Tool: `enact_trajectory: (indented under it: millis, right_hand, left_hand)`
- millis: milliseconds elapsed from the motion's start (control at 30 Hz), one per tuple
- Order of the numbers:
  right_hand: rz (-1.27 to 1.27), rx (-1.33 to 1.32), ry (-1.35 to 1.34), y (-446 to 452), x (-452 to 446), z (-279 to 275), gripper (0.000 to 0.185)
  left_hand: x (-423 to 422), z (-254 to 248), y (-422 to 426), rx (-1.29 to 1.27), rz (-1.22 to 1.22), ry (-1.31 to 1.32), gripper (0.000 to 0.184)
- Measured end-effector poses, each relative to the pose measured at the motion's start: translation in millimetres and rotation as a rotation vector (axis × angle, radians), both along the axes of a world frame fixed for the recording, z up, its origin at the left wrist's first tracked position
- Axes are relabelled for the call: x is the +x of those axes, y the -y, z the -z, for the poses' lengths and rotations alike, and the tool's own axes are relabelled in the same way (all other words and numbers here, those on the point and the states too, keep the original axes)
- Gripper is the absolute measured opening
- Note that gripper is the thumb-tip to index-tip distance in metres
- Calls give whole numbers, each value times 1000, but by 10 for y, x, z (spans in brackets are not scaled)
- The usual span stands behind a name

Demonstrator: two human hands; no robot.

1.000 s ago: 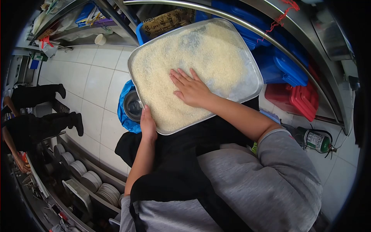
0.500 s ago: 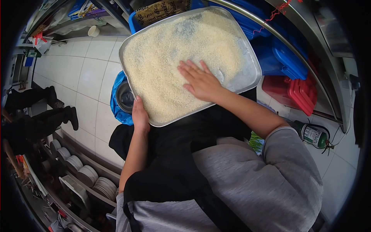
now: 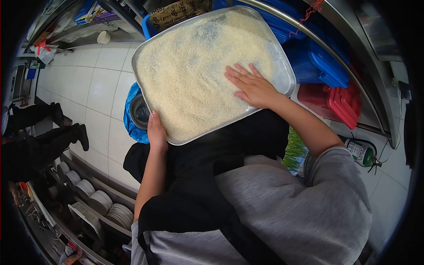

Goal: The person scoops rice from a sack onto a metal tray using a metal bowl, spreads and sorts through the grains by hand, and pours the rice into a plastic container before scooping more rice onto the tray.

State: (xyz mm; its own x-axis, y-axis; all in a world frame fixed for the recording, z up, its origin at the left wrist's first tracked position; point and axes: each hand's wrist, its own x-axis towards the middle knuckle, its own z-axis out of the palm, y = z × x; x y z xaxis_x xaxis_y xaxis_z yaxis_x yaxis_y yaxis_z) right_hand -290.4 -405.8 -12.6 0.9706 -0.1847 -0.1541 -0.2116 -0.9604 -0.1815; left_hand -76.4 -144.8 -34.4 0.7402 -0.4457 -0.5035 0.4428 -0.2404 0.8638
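Observation:
A large metal tray (image 3: 289, 79) lies tilted across the upper middle of the view, above my lap. Pale rice grains (image 3: 185, 79) cover most of it, thinner at the right side, where bare metal shows. My left hand (image 3: 157, 132) grips the tray's near left edge, thumb on the rim and the other fingers hidden beneath. My right hand (image 3: 251, 86) lies flat on the rice right of the middle, palm down with its fingers apart, holding nothing.
Beside the tray's left edge a metal bowl (image 3: 140, 111) sits in a blue bag (image 3: 129, 126). Blue bins (image 3: 324, 66) and a red container (image 3: 331, 104) stand right. Stacked plates (image 3: 100, 202) are lower left; another person's dark-clothed legs (image 3: 62, 137) are at left.
My right hand has slid rightward over the rice. The tray and my left hand have shifted left and up in the view, my left hand keeping its grip.

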Motion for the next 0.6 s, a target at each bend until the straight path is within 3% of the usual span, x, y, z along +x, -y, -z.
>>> enact_trajectory:
  millis: [133,200,367,433,500,600]
  right_hand:
    - [66,-33,44,121,51,-40,56]
    - [279,-119,140,305,61,-22,57]
    - [239,-90,103,253,-30,170,58]
    - [155,132,38,187,-18,125,57]
    - [142,147,69,292,98,72,58]
    - [346,-36,247,628,424,160,57]
  left_hand:
    - [45,23,-33,-40,53,29,40]
    - [42,54,-35,-27,58,90,34]
    - [6,85,-17,-12,12,125,33]
    - [8,63,-3,6,12,142,32]
    - [-5,38,8,28,-5,132,33]
    - [5,-26,22,75,15,120,34]
